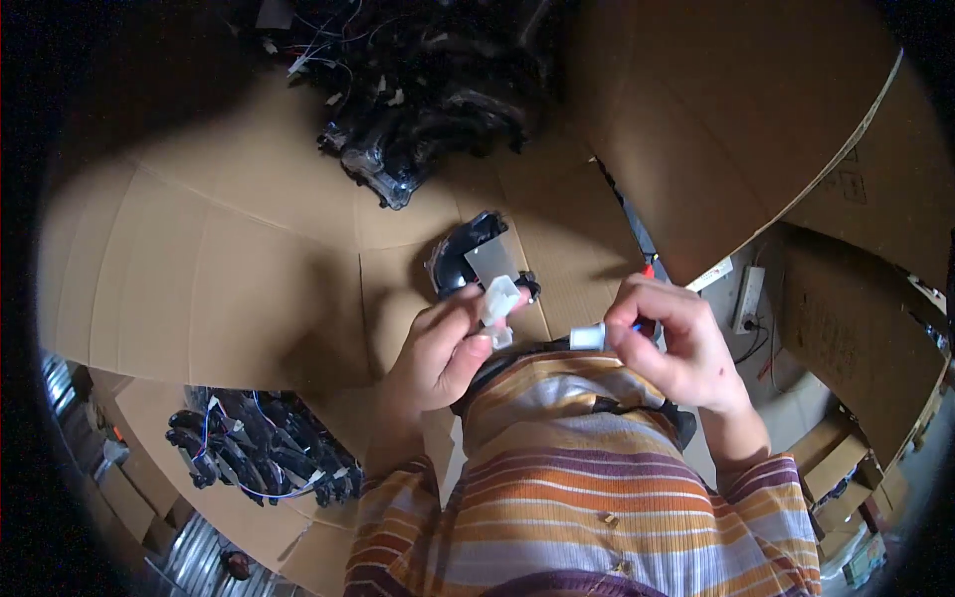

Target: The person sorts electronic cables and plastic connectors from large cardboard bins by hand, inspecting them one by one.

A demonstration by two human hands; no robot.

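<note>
In front of my body my left hand (443,348) is closed, pinching a white plastic connector (501,298) between thumb and fingers. A second small white piece (499,337) shows just under it, by the thumb tip. My right hand (676,343) is closed on another white connector (587,338), which points left toward the left hand; a bit of blue shows at its fingers. The two connectors are apart. Beyond my left hand lies a glossy black moulded part (455,261) on cardboard, with a flat greyish plate (493,257) over its right side.
Black parts with wires are heaped at the far side (428,109) and in a box at lower left (264,448). Tall cardboard walls (249,229) surround the work. A long dark strip with a red end (648,268) lies at right, near a white power strip (750,298).
</note>
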